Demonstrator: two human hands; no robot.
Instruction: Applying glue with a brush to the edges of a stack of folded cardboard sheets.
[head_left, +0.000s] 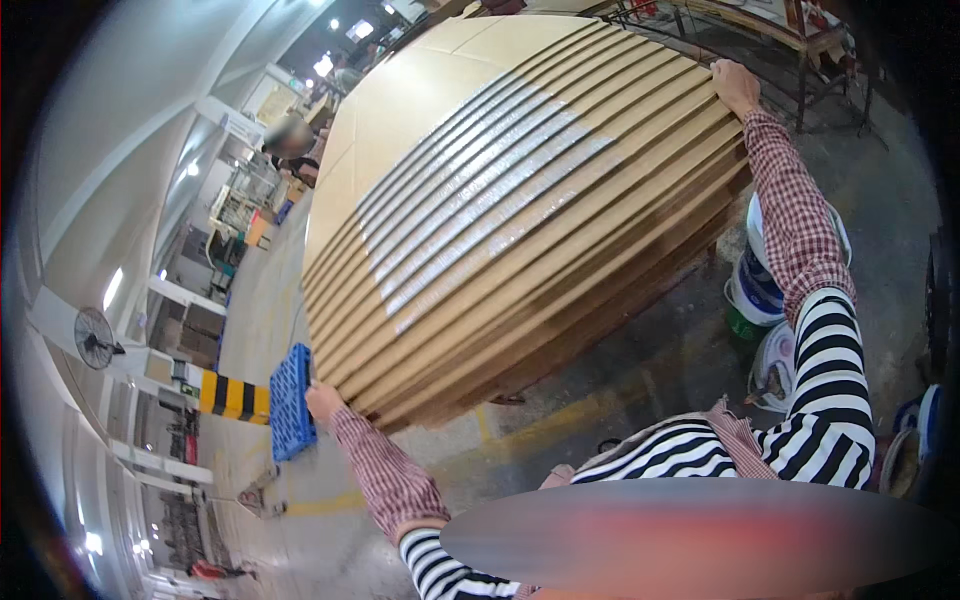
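In the head view, white and blue buckets stand below the right sleeve, a blue pallet shows just left of the left hand, and a wooden table stands beyond the right hand. Brown cardboard sheets spread before the striped shirt, overlapping in parallel steps, a glossy patch across their middle. The hands, wide apart, clamp opposite edges; grey floor shows between near edge and shirt

at left, beside a yellow-and-black striped pillar, a blue plastic pallet. farther left, a caged fan; at right, plastic buckets.
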